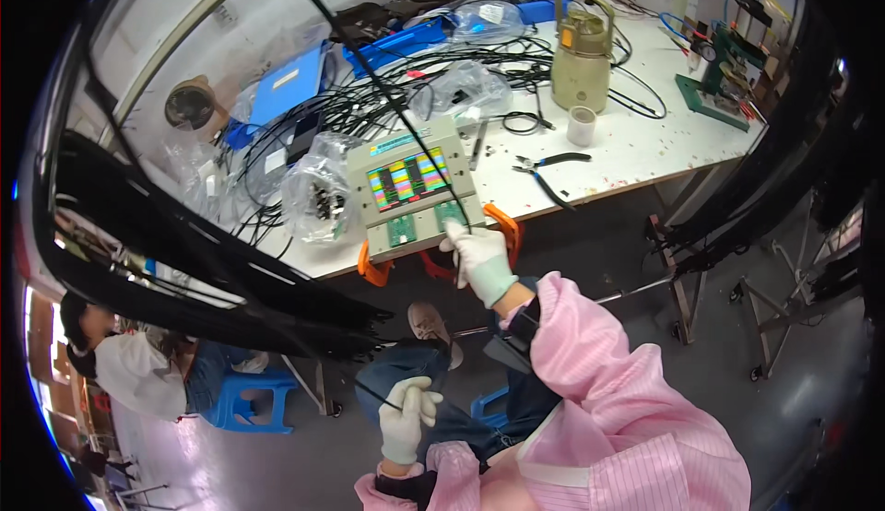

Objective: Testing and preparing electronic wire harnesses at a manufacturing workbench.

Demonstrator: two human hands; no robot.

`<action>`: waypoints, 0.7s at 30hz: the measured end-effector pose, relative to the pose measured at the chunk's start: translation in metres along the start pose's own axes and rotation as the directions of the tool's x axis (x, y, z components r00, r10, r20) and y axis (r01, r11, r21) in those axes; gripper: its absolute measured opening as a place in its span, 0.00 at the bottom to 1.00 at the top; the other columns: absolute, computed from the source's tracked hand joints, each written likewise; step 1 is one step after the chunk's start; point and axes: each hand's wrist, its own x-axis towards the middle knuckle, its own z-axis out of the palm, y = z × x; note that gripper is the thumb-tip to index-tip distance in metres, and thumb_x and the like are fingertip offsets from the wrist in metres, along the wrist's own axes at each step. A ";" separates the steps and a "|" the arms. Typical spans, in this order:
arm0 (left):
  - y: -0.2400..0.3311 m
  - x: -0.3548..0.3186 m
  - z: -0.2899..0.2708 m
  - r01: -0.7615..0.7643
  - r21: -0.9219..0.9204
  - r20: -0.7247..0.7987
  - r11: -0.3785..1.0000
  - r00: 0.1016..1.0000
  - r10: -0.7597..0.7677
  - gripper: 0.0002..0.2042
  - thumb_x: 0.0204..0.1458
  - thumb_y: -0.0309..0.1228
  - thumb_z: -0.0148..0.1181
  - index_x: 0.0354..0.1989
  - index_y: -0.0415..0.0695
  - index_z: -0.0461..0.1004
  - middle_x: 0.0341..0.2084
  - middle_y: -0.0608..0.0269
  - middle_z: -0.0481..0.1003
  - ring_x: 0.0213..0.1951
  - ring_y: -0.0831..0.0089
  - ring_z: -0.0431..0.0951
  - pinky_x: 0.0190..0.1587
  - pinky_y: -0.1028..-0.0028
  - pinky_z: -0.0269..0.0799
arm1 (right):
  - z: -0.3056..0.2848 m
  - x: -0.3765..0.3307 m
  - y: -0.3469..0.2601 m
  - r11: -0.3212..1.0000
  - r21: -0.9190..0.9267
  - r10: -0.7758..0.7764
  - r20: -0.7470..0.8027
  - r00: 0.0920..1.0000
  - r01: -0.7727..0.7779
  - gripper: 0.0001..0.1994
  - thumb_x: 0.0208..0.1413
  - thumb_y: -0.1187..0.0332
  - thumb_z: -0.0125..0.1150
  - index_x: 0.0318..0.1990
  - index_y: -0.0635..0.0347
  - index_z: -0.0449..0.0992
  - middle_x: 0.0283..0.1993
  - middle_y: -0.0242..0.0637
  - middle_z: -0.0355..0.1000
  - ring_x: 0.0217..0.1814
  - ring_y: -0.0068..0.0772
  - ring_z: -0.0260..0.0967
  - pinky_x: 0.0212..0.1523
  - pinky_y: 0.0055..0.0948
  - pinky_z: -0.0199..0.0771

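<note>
So the grey tester box (417, 188) with the rainbow-striped panel sits right at the near edge of the white table (636, 147), propped over two orange clamps (502, 225). The right hand (481, 258), in a white glove, has its fingers (454, 231) bunched together and pressing at the green board on the box's lower right corner, where a thin black cable (369, 73) comes down from above. The left hand (407, 414), also gloved, is down low over the lap, fingers closed on the loose end of a thin black wire (373, 394).

Just left of the box there's one clear bag of small parts (318, 198), and behind it a big tangle of black cables (369, 101). To the right of the fingers lies one pair of pliers with black handles (551, 170), then a small white roll (582, 126) and an olive-coloured can with a handle (581, 55) further back.

A thick bundle of black cables (184, 262) hangs across on the left, crowding that side. Bare table is mostly right of the pliers. Another person (138, 373) sits by a blue stool (249, 396) lower left.
</note>
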 end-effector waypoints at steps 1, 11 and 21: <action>0.001 0.001 0.001 0.017 0.015 -0.034 1.000 0.999 -0.017 0.12 0.58 0.31 0.41 0.38 0.33 0.67 0.13 0.63 0.67 0.16 0.79 0.68 0.23 0.84 0.64 | 0.004 0.001 0.002 0.999 0.014 -0.028 -0.027 0.999 0.029 0.17 0.53 0.58 0.54 0.23 0.65 0.73 0.13 0.31 0.64 0.07 0.22 0.57 0.07 0.20 0.55; -0.033 -0.003 0.013 0.140 0.194 -0.077 0.971 0.989 -0.127 0.11 0.58 0.30 0.42 0.39 0.35 0.69 0.13 0.63 0.68 0.17 0.77 0.69 0.27 0.81 0.67 | -0.039 -0.048 0.079 0.761 -0.461 -0.342 0.311 0.887 0.455 0.22 0.49 0.52 0.53 0.47 0.58 0.69 0.31 0.49 0.72 0.32 0.52 0.71 0.35 0.39 0.71; -0.014 0.069 0.102 -0.503 0.568 0.669 0.652 0.743 -0.010 0.17 0.46 0.36 0.56 0.42 0.38 0.70 0.34 0.52 0.73 0.37 0.56 0.73 0.40 0.66 0.69 | -0.107 -0.082 0.051 0.586 -0.585 -0.460 0.330 0.824 0.561 0.11 0.46 0.61 0.55 0.33 0.57 0.71 0.28 0.38 0.68 0.31 0.40 0.67 0.32 0.32 0.69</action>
